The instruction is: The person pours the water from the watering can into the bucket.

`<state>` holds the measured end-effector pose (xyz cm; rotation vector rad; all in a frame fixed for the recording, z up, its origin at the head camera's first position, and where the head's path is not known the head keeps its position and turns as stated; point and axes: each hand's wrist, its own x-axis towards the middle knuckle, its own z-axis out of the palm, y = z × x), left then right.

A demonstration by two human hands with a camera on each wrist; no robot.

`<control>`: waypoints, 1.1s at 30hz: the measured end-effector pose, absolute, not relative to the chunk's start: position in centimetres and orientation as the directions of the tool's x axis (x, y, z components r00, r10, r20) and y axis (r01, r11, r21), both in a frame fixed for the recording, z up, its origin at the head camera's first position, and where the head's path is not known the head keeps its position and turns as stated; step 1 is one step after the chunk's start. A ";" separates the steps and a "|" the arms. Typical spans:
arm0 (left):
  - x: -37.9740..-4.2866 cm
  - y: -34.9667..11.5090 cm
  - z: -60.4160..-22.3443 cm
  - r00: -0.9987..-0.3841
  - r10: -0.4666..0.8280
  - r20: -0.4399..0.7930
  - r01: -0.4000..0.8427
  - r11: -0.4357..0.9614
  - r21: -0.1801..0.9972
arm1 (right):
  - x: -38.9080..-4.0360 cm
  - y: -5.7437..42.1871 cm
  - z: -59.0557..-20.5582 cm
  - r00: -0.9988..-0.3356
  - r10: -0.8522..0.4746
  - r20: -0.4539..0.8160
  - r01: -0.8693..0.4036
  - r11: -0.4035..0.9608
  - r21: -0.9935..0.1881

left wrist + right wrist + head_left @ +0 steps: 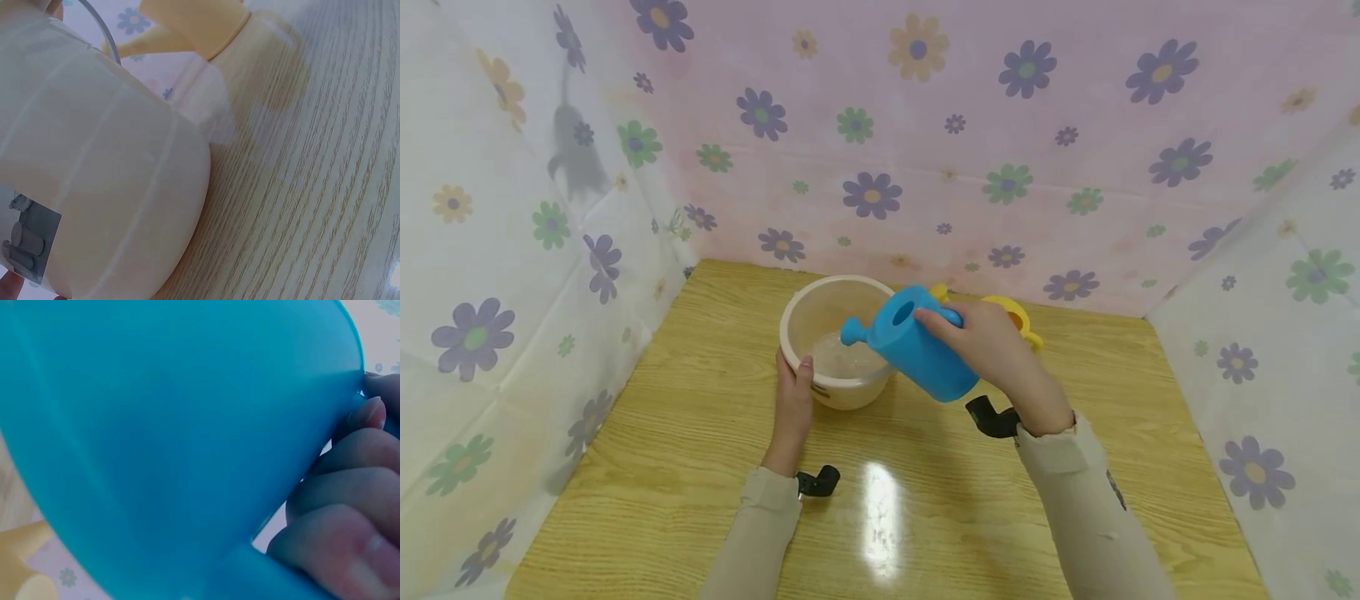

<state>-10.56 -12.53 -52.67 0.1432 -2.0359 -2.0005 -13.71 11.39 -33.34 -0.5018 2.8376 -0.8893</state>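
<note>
A cream plastic bucket stands on the table, with a little clear liquid seeming to lie in its bottom. My left hand grips its left side, thumb over the rim and fingers outside. A blue watering can is in my right hand, held by its handle. It tilts left, and its spout hangs over the bucket's opening. Curled fingers wrap the can's handle in the right wrist view. The bucket's pale wall fills the left of the left wrist view.
Behind the blue can and right hand sits a yellow watering can, partly hidden. The wood-grain table is bordered at the back and sides by flower-patterned cloth. Glare marks the tabletop near the front.
</note>
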 end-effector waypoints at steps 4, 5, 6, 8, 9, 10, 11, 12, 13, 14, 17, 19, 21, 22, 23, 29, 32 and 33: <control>-10.5 -12.5 -52.7 -0.958 -0.259 0.121 0.119 0.022 0.993 | -13.8 10.9 -33.2 -0.932 -0.363 -0.010 -0.293 0.769 -0.568; -10.5 -12.6 -52.7 -0.960 -0.254 0.116 0.116 0.015 0.993 | -13.8 10.8 -33.1 -0.930 -0.366 -0.009 -0.298 0.769 -0.565; -10.5 -12.6 -52.6 -0.962 -0.249 0.115 0.116 0.007 0.993 | -13.9 10.7 -33.1 -0.930 -0.368 -0.007 -0.301 0.770 -0.562; -10.4 -12.6 -52.3 -0.965 -0.239 0.110 0.115 -0.005 0.993 | -13.9 10.6 -33.1 -0.928 -0.372 -0.004 -0.308 0.773 -0.554; -10.3 -12.6 -51.9 -0.965 -0.235 0.114 0.119 -0.008 0.993 | -13.8 10.5 -33.1 -0.928 -0.373 -0.002 -0.310 0.774 -0.552; -10.2 -12.6 -51.5 -0.966 -0.231 0.116 0.121 -0.008 0.993 | -13.9 10.5 -33.1 -0.927 -0.374 0.001 -0.313 0.776 -0.548; -10.0 -12.5 -51.1 -0.966 -0.230 0.117 0.121 -0.004 0.993 | -13.9 10.5 -33.1 -0.927 -0.376 0.002 -0.316 0.776 -0.545; -9.8 -12.4 -50.7 -0.966 -0.229 0.116 0.119 0.002 0.993 | -13.9 10.4 -33.1 -0.926 -0.379 0.005 -0.321 0.776 -0.542; -9.7 -12.4 -50.3 -0.967 -0.229 0.111 0.112 0.008 0.994 | -13.9 10.4 -33.1 -0.924 -0.381 0.007 -0.324 0.776 -0.541; -9.5 -12.3 -50.0 -0.967 -0.229 0.112 0.111 0.015 0.994 | -13.9 10.4 -33.1 -0.924 -0.383 0.006 -0.325 0.775 -0.541; -9.8 -12.4 -50.9 -0.964 -0.241 0.108 0.105 0.026 0.994 | -13.9 10.5 -33.1 -0.923 -0.384 -0.005 -0.319 0.774 -0.547; -10.1 -12.5 -51.8 -0.963 -0.245 0.110 0.107 0.025 0.994 | -13.9 10.6 -33.1 -0.925 -0.380 -0.014 -0.309 0.773 -0.554; -10.4 -12.6 -52.7 -0.961 -0.251 0.115 0.111 0.027 0.993 | -14.0 10.6 -33.2 -0.925 -0.379 -0.020 -0.304 0.773 -0.556; -10.4 -12.6 -52.6 -0.962 -0.251 0.112 0.109 0.026 0.994 | -14.0 10.7 -33.2 -0.925 -0.379 -0.022 -0.304 0.774 -0.556; -10.4 -12.6 -52.6 -0.962 -0.250 0.112 0.109 0.025 0.994 | -14.0 10.7 -33.2 -0.925 -0.380 -0.021 -0.305 0.772 -0.557; -10.4 -12.5 -52.6 -0.961 -0.253 0.108 0.105 0.024 0.994 | -14.0 10.8 -33.1 -0.925 -0.380 -0.017 -0.306 0.770 -0.560; -10.4 -12.5 -52.3 -0.965 -0.244 0.096 0.096 0.014 0.995 | -14.0 10.8 -33.1 -0.924 -0.381 -0.016 -0.306 0.768 -0.562; -10.3 -12.5 -52.0 -0.966 -0.239 0.096 0.098 0.005 0.995 | -14.1 10.8 -33.0 -0.923 -0.383 -0.016 -0.309 0.767 -0.562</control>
